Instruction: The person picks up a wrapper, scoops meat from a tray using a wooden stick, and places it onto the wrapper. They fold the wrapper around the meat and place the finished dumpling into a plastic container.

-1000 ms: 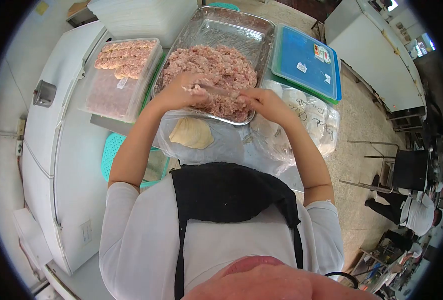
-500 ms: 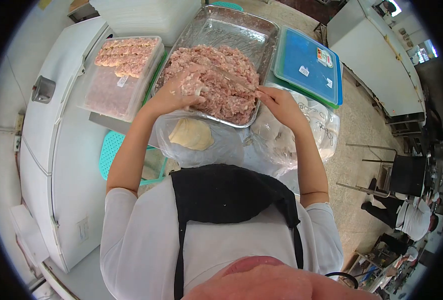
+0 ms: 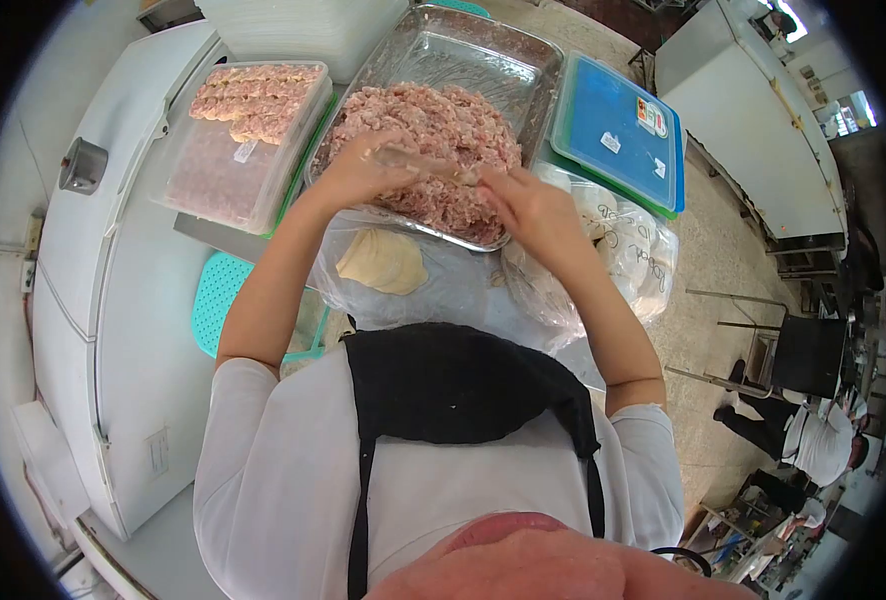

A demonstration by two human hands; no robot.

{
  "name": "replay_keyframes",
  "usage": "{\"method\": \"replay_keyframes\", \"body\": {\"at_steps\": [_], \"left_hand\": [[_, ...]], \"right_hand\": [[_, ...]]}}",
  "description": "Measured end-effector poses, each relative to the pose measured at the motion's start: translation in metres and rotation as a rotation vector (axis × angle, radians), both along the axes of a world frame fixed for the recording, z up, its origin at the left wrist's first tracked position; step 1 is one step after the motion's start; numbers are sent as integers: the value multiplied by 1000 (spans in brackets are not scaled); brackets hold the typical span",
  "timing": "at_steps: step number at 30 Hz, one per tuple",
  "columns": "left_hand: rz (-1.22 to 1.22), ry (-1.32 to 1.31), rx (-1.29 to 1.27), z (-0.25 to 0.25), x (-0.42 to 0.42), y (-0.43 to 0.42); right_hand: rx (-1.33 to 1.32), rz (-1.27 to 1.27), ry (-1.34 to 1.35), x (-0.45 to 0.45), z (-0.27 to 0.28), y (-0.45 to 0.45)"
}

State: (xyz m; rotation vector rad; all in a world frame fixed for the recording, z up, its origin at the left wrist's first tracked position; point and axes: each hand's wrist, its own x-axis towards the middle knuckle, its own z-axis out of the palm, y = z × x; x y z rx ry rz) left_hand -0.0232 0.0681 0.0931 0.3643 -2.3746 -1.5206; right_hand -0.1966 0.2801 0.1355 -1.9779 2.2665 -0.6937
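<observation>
Over the left part of the ground meat (image 3: 433, 110), my left hand (image 3: 368, 170) is curled around a small pale dumpling wrapper, mostly hidden by the fingers. My right hand (image 3: 533, 205) grips a thin flat spatula (image 3: 433, 163), its blade reaching left to my left hand. The meat is heaped in the near half of a metal tray (image 3: 483, 58). Close below the tray, a stack of pale dough wrappers (image 3: 383, 262) lies on clear plastic. To the left, a clear container (image 3: 208, 185) holds rows of filled dumplings (image 3: 258, 98).
A blue lid (image 3: 603, 110) on a green-edged container stands right of the tray. Plastic-wrapped round packs (image 3: 618, 240) lie below it. A turquoise basket (image 3: 225, 300) and a white freezer (image 3: 153, 300) are at left. Another person (image 3: 813, 440) is at far right, near a black chair (image 3: 811, 355).
My right hand has moved left, bringing the spatula out of the meat and up to my left hand. My left hand has turned and lifted slightly.
</observation>
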Motion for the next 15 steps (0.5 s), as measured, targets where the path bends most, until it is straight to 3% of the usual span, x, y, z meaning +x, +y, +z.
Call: {"method": "replay_keyframes", "body": {"at_steps": [3,5,9,11,12,14,15], "left_hand": [[149,-84,202,16,4,7],[-167,147,1229,5,9,-8],[-205,169,1219,18,10,-5],[141,-218,374,42,6,11],[141,-215,374,40,1,15],[38,272,-250,32,-6,19],[41,273,-250,34,-6,18]], "right_hand": [[-76,72,-156,-32,-15,-4],[-56,-7,-602,-45,-20,2],[124,-48,-809,-56,-23,3],[137,2,-730,-51,-12,5],[137,2,-728,-47,-2,8],[217,89,-556,-36,16,14],[217,92,-554,-32,12,14]]}}
